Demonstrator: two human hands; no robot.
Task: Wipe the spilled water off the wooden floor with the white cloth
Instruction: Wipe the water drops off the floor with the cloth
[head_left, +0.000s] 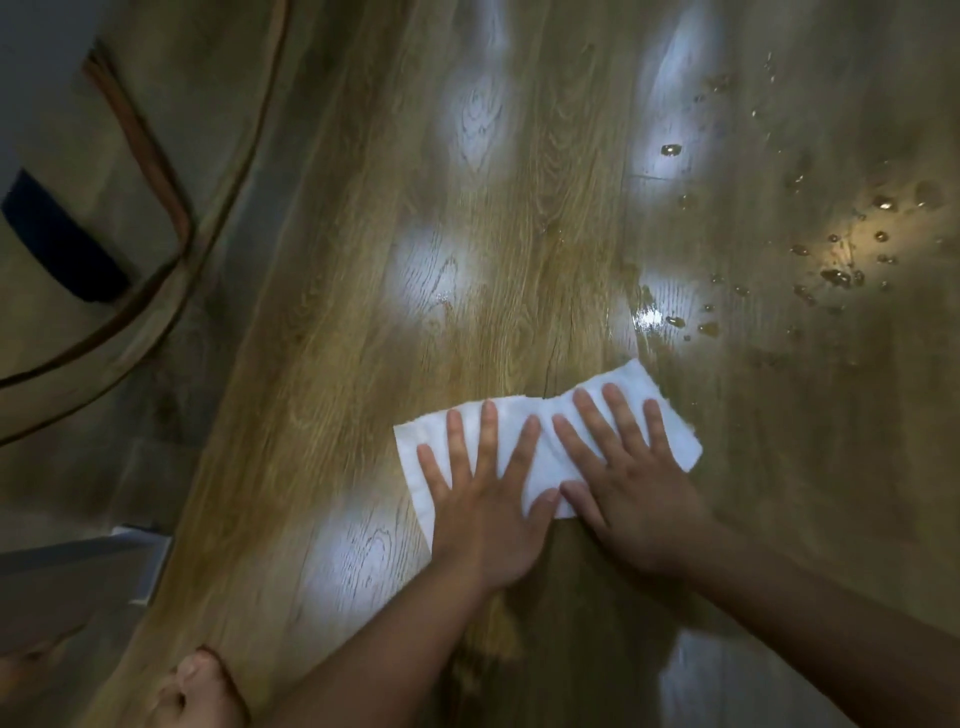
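A white cloth (545, 457) lies flat on the wooden floor (337, 389), a little below the middle of the head view. My left hand (483, 499) presses flat on its left half with the fingers spread. My right hand (628, 483) presses flat on its right half, also spread. Neither hand grips the cloth. Spilled water sits beyond the cloth to the right: a small shiny puddle (649, 314) just past the cloth's far corner, and several scattered drops (836, 278) further right. Parts of the cloth are hidden under my palms.
A pale curved piece of furniture with brown trim (156, 171) and a dark blue patch (62, 244) fills the left side. A grey flat object (78, 577) lies at the lower left. My bare foot (202, 691) rests on the floor at the bottom.
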